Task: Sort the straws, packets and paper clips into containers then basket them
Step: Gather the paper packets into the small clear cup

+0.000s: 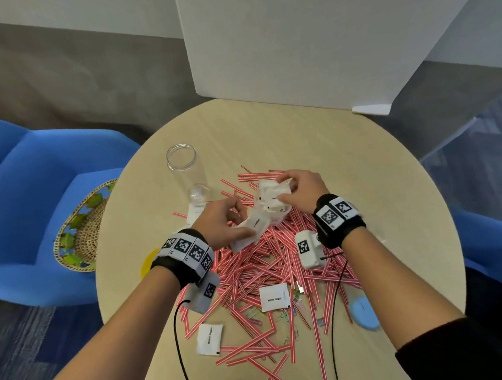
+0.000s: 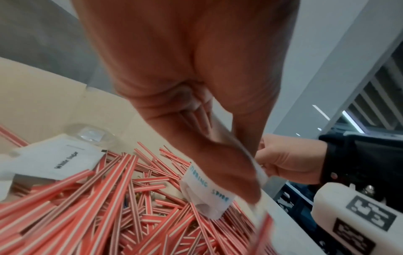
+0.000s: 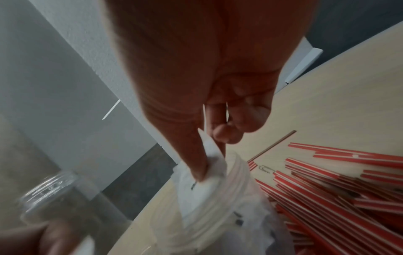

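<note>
Both hands on packets over the straw heap.
Right hand [image 1: 301, 191] pinches packets [image 1: 273, 195] into a jar [image 3: 220, 203] at counter [image 1: 345, 160] centre; left hand [image 1: 222, 224] pinches a packet [image 1: 253, 225] at 7 o'clock of it; straws [image 1: 266, 265] beneath.

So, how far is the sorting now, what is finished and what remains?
Partly done: a clear container already holds several packets. In hand: the right hand pushes packets into it, and the left hand grips more packets. Left: loose packets, the straw pile and paper clips on the table; the glass jar looks empty and the basket holds no container.
</note>
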A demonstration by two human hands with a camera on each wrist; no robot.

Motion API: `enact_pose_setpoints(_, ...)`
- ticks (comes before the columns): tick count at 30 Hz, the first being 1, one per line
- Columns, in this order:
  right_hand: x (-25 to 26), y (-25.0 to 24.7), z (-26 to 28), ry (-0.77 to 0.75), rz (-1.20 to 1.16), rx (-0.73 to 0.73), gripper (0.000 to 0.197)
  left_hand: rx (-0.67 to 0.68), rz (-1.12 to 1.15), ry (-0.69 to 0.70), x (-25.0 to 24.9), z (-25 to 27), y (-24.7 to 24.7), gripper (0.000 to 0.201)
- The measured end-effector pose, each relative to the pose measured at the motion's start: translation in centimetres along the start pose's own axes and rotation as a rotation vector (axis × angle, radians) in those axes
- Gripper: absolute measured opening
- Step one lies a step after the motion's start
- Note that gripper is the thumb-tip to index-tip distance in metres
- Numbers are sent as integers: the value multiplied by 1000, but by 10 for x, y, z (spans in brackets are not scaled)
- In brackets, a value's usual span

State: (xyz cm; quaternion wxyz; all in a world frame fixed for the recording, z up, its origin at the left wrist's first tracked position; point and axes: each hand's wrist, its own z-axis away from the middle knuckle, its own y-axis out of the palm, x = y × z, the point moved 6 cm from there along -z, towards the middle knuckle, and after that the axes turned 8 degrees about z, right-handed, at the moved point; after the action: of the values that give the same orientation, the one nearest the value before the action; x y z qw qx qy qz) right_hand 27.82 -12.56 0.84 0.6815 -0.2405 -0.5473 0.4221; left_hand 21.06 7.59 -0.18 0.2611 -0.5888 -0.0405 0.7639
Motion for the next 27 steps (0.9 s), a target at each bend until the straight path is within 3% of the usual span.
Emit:
enact_pose_setpoints(3, 1, 1, -12, -23, 95, 98, 29, 93, -48, -36, 11, -7, -1, 30)
enact_pose_setpoints(6, -1, 3, -18, -34, 160, 203, 25, 83, -135, -11, 11, -8, -7, 30)
enact_pose_setpoints(8, 1, 9, -18, -40, 222, 220, 21, 15, -123, -11, 6, -9, -11, 27)
enact_pose_setpoints(12, 17, 18, -14, -71, 433, 96, 8, -201, -15, 50, -12, -12, -26, 22)
enact_pose_setpoints(18, 20, 23, -8, -102, 547, -19, 10, -431, 74, 60, -18, -23, -48, 24)
enact_pose_setpoints(22, 12, 11, -5, -99, 421, -43, 12, -409, 202, -2, -17, -33, -37, 30)
enact_pose_setpoints(27, -17, -12, 30, 18, 58, -198, 4, -255, -32, -31, -31, -56, -5, 27)
